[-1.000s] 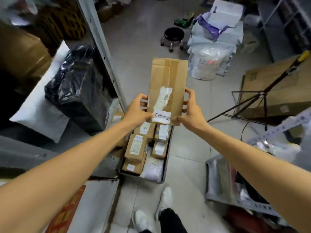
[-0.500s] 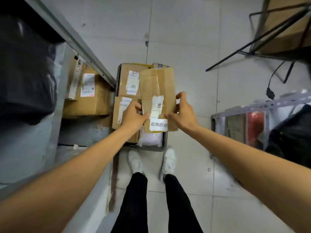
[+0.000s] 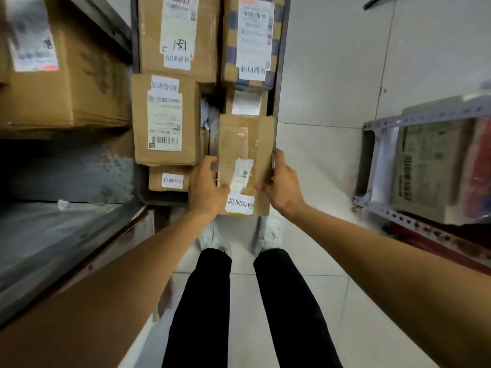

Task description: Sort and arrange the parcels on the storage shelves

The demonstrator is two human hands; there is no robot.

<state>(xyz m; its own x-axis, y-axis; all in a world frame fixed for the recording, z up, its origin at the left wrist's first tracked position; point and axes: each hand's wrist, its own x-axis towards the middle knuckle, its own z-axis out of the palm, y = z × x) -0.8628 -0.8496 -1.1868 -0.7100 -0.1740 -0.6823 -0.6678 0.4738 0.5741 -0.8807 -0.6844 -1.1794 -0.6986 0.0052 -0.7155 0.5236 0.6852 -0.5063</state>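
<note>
The person wears plain black trousers (image 3: 202, 301) that reach down to the ankles, and a pair of white shoes (image 3: 212, 239), soft-looking and somewhat blurred. The left forearm (image 3: 119, 274) and right forearm (image 3: 385, 261) are bare to the picture's edges. The left hand (image 3: 206, 189) and right hand (image 3: 283, 187) are bare too.

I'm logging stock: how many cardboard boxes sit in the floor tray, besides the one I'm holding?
5: far-left box, far-right box with blue tape, middle-left box, small near-left box, and a partly covered box mid-right. Others may be hidden underneath.
</note>
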